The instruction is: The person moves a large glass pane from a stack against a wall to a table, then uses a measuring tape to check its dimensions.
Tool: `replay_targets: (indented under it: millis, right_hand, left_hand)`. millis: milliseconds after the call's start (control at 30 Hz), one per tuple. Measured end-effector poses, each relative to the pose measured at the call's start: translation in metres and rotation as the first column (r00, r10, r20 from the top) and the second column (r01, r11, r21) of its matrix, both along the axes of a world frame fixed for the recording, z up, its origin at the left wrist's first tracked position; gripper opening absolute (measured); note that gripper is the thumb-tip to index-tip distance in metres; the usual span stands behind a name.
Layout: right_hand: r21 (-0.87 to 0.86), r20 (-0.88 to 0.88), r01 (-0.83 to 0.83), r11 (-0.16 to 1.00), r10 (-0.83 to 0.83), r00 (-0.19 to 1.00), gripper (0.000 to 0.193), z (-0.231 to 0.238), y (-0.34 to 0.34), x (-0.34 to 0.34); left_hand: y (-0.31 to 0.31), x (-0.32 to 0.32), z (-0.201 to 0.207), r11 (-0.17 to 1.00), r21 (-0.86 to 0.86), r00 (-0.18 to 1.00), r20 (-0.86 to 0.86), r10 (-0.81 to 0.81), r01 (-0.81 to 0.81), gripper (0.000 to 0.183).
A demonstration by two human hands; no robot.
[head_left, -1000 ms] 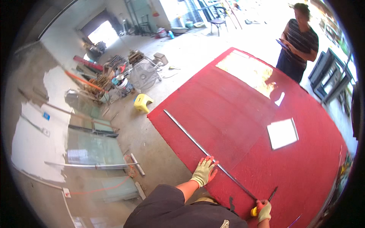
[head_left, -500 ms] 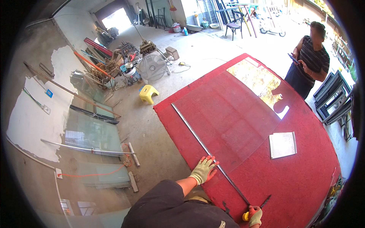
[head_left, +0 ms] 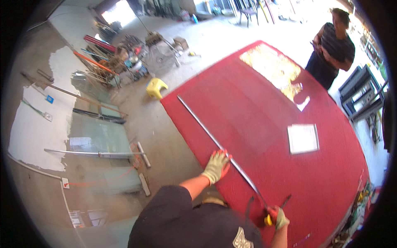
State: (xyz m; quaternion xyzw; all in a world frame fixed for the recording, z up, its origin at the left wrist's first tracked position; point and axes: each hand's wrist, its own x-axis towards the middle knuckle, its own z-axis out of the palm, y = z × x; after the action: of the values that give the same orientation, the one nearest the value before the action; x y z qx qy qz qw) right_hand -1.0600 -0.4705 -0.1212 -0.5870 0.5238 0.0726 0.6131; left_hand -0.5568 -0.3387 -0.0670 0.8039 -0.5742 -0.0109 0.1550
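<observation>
My left hand (head_left: 216,167), in a pale glove with red fingertips, lies with fingers outstretched over a tape measure's long metal blade (head_left: 199,120). That blade runs diagonally along the edge of a clear glass sheet (head_left: 244,111) on a red-covered table (head_left: 326,177). At the blade's near end my right hand (head_left: 280,218), gloved alike, is closed round the yellow tape measure (head_left: 269,220). A dark, thin, pointed thing (head_left: 286,201) shows just beyond the right hand; its kind is unclear. The picture is somewhat blurred.
A white flat rectangular piece (head_left: 303,139) lies on the table's right part. Across the far right corner stands a person (head_left: 336,47). A yellow stool (head_left: 156,88) is left of the table; glass panes (head_left: 101,138) lean at the left wall. Dark frames (head_left: 359,93) stand right.
The view has shifted, so the table sits higher in it. Both hands keep their places on the blade and the tape measure. The person opposite has lowered their hands.
</observation>
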Motion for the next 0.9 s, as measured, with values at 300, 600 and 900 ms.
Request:
replay_targets:
  millis: [300,600,900]
  right_hand:
    - [0.183,0.091,-0.155,0.971,0.140,0.986,0.053,0.069,-0.007,0.139]
    - [-0.266,-0.192,-0.473,0.840,0.435,0.880,0.059,0.022,0.000,0.146]
    - [-0.179,-0.450,-0.331,0.927,0.222,0.865,0.056,0.066,-0.009,0.184]
  left_hand:
    - [0.011,-0.023,-0.017,0.975,0.020,0.962,-0.161,0.222,-0.221,0.048]
    - [0.057,-0.013,-0.013,0.881,0.115,0.868,-0.153,0.471,-0.458,0.054]
    - [0.096,0.008,-0.042,0.779,0.208,0.767,-0.152,0.623,-0.591,0.073]
